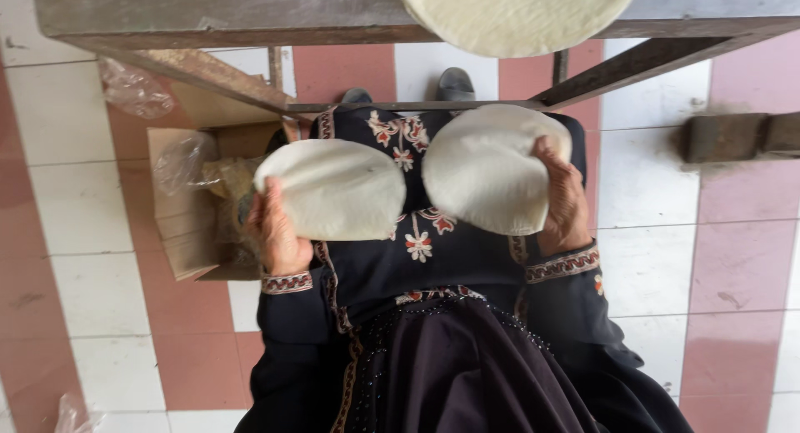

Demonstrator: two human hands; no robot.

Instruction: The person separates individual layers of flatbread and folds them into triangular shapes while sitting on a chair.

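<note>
the left hand (279,233) and right hand (562,204) each gripped a round flatbread, left flatbread (333,187) and right flatbread (487,166), fingers curled over the edges, below a metal table (208,12).

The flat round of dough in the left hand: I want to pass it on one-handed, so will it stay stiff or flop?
Probably floppy: the dough round in the left hand is held by one edge and curves down. It looks thin, so likely light. The right hand holds a second round that bends likewise.
</note>
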